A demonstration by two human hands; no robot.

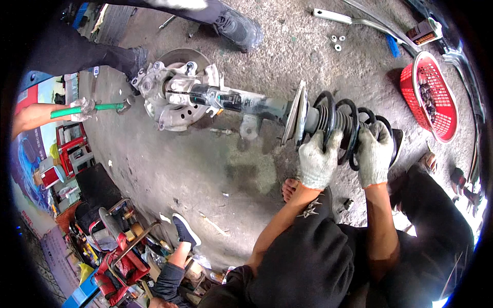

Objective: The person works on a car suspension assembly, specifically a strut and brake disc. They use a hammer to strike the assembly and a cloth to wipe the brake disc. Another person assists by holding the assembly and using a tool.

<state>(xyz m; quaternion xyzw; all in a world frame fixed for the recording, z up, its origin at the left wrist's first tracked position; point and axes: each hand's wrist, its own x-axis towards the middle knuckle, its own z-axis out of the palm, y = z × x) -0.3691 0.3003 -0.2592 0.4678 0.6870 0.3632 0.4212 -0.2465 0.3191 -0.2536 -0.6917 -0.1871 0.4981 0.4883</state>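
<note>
A car strut (241,100) lies across the floor in front of me, with a black coil spring (354,128) around its ribbed grey boot. My left hand (319,159), in a white knit glove, has its fingers wrapped over the spring near the metal spring seat (296,114). Further right, my right hand (375,156), gloved alike, grips the spring's coils toward its outer end. At the strut's far left end sit a grey knuckle (154,84) and a brake disc (179,115). A co-worker's gloved hand at the left holds a hammer (97,107) with a green handle beside the knuckle.
The co-worker's black shoe (239,28) stands behind the strut. A red plastic basket (446,115) of small dark parts, a can (425,32), a few nuts (337,47) and a long bar (334,16) lie to the right. Stools and tools (123,251) crowd the lower left.
</note>
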